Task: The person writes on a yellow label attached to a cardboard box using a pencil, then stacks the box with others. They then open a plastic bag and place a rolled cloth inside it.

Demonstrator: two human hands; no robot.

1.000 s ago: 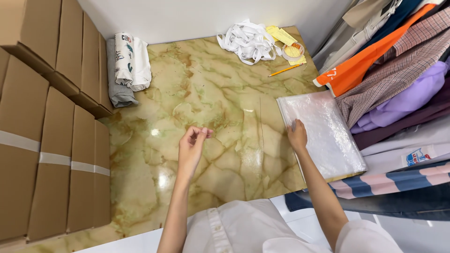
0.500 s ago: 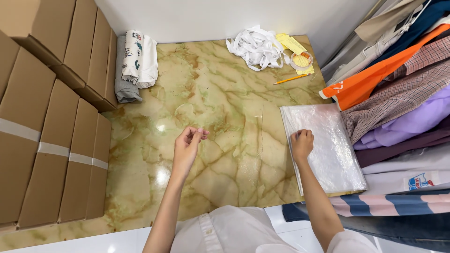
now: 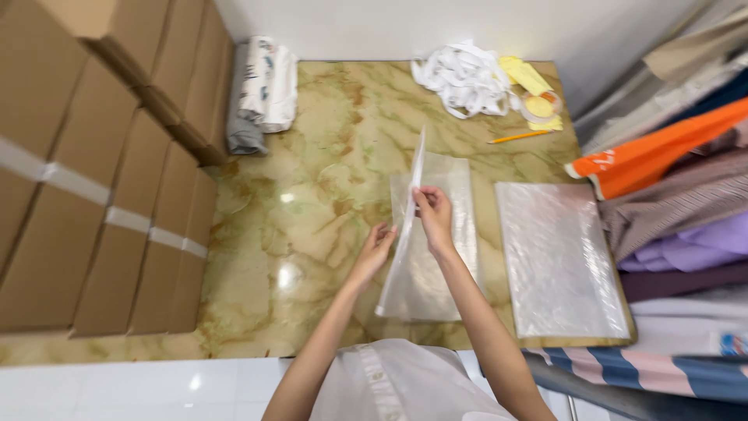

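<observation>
Right hand [image 3: 433, 212], at the centre of the frame, pinches the upper edge of a clear plastic bag [image 3: 436, 257] between closed fingers, lifting one sheet of it off the marble floor [image 3: 312, 171], while the left hand [image 3: 377, 248], just left of it, touches the bag's left edge with loosely curled fingers. To the right lies a stack of clear bags [image 3: 557, 261]; cardboard boxes [image 3: 93, 179] fill the left side, and a pencil [image 3: 520, 137] and a white cloth heap [image 3: 466, 76] sit at the upper right.
</observation>
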